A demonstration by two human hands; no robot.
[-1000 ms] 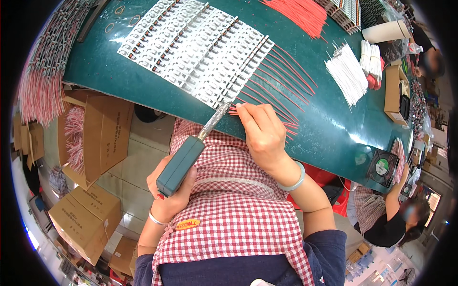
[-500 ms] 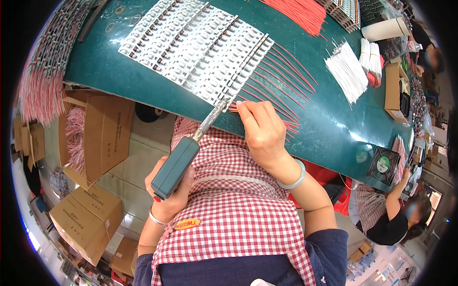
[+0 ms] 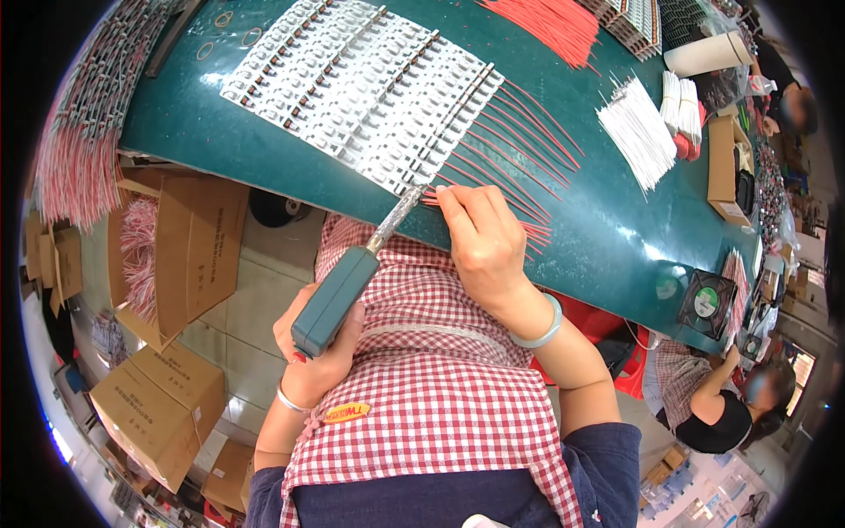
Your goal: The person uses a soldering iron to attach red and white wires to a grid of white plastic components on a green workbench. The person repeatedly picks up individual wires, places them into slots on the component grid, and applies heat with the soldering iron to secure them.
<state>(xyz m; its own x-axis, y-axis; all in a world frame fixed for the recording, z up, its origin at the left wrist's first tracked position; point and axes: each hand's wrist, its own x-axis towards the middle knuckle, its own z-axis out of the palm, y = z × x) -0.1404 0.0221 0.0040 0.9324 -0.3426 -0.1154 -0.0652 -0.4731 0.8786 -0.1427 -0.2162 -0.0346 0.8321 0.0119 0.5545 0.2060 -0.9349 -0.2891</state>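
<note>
My left hand (image 3: 308, 370) is closed around the dark green handle of a soldering iron (image 3: 336, 297). Its metal barrel slants up and right, and the tip meets the near corner of a white panel (image 3: 365, 106) made of many small parts in rows. Beside that tip, my right hand (image 3: 486, 242) pinches a thin red wire (image 3: 430, 201) between thumb and finger, the end reaching the panel's corner. Several other red wires (image 3: 528, 145) fan out to the right from the panel's right edge. Whether the tip touches the wire, I cannot tell.
On the green table (image 3: 607, 238) lie loose red wires (image 3: 546, 26), white wires (image 3: 638, 132) and a pale cylinder (image 3: 707, 54). A small fan (image 3: 704, 302) stands at the right, near a co-worker (image 3: 722, 405). Cardboard boxes (image 3: 198, 255) and hanging wire bundles (image 3: 84, 150) are at left.
The soldering iron and my left hand have shifted slightly up and right, the tip still at the panel's corner. My right hand keeps its place. The co-worker's arm has moved.
</note>
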